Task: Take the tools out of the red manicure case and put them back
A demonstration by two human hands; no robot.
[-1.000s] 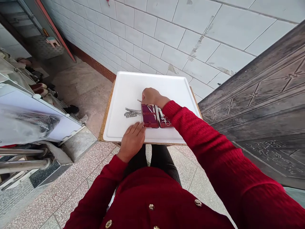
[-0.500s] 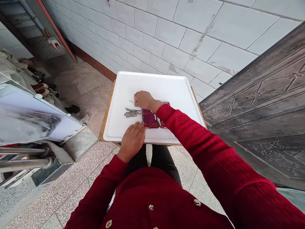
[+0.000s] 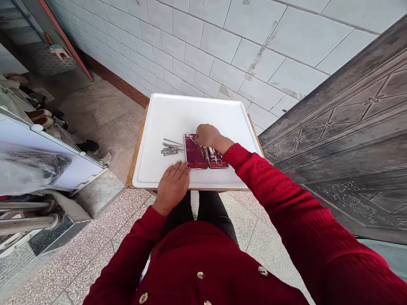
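An open manicure case [image 3: 196,157] with a dark red lining lies on a white tray [image 3: 159,114]. Above its left half, my right hand [image 3: 206,135] is closed in a pinch on a slim metal manicure tool [image 3: 190,137], whose exact kind I cannot make out. My left hand [image 3: 173,184] lies with fingers stretched out, its fingertips at the case's near left corner. Small scissors [image 3: 216,161] and other metal tools sit in the right half, partly under my right wrist. A loose pile of metal tools [image 3: 171,148] rests on the tray, left of the case.
The tray sits on a small wooden-edged table [image 3: 131,178] by a white tiled wall [image 3: 190,46]. A dark patterned metal door [image 3: 343,140] stands to the right. On the left are a shoe rack [image 3: 47,123] and metal rails [image 3: 28,222].
My right hand has moved right, from beside the tool pile to over the case's upper left half. The scissors now show. My left hand stays at the case's corner.
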